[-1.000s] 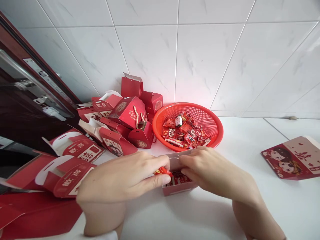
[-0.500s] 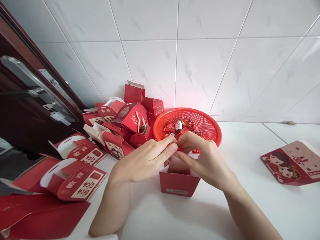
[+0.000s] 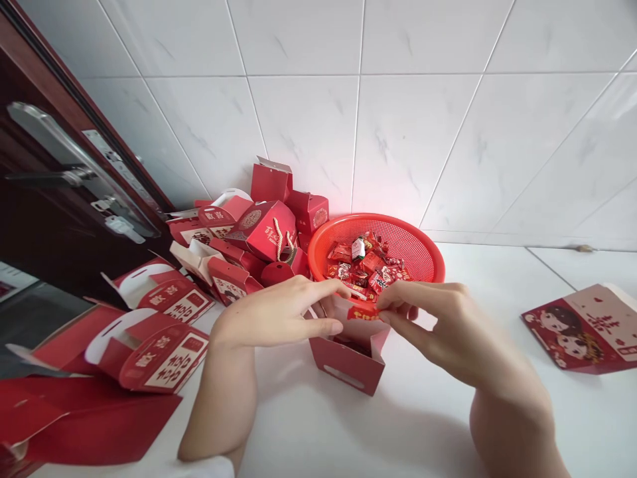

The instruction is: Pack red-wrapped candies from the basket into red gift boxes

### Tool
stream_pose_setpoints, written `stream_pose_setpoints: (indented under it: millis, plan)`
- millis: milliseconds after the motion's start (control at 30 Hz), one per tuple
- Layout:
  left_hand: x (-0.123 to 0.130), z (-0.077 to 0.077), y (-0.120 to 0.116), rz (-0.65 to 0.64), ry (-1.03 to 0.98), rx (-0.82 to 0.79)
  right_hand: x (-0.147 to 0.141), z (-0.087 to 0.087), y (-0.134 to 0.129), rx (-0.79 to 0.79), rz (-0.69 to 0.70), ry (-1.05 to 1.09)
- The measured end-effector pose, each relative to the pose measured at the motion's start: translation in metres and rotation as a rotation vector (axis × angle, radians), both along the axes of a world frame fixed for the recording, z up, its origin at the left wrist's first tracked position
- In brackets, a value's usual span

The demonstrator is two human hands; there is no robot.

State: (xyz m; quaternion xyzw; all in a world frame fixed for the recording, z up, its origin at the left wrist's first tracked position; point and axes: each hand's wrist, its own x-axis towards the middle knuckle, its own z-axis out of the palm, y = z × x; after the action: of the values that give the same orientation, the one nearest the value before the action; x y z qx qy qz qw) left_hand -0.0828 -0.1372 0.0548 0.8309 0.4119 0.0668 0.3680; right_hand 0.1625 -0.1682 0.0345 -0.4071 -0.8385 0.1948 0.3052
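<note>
Just above an open red box [image 3: 348, 365], my right hand [image 3: 428, 318] pinches a small red candy packet [image 3: 363, 313]. My left hand [image 3: 293, 309] is at the box's left rear side, thumb and index finger apart; its other fingers are partly hidden behind the box's raised flap. Behind both hands, a red mesh basket [image 3: 423, 255] holds several red-wrapped candies [image 3: 371, 262]. The box stands on the white surface, tilted slightly in view.
Many red gift boxes [image 3: 263, 232] are heaped left of the basket. More boxes [image 3: 164, 358] line the left side near a dark door [image 3: 44, 199]. A printed box [image 3: 582, 328] lies at the right. A tiled wall [image 3: 308, 133] rises behind.
My hands have moved apart, the right one shifting right with the red packet now visible. The small box has turned and shifted slightly left. The view has shifted a little.
</note>
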Motion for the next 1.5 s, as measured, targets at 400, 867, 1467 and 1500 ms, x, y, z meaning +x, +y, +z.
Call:
stream_pose_setpoints:
  millis: [400, 867, 1467, 1500]
  plan:
    - [0.003, -0.01, 0.016, 0.023, -0.032, 0.025, -0.032, -0.015, 0.005, -0.026, 0.024, -0.491]
    - [0.001, -0.012, 0.018, 0.053, -0.016, 0.089, -0.015, -0.007, 0.02, -0.171, 0.131, -0.275]
    - [-0.022, 0.002, 0.011, 0.697, -0.649, 0.364, 0.016, -0.01, 0.042, -0.255, 0.161, 0.202]
    - [-0.022, 0.001, 0.012, 0.731, -0.685, 0.388, 0.01, -0.013, 0.046, -0.275, 0.173, 0.248]
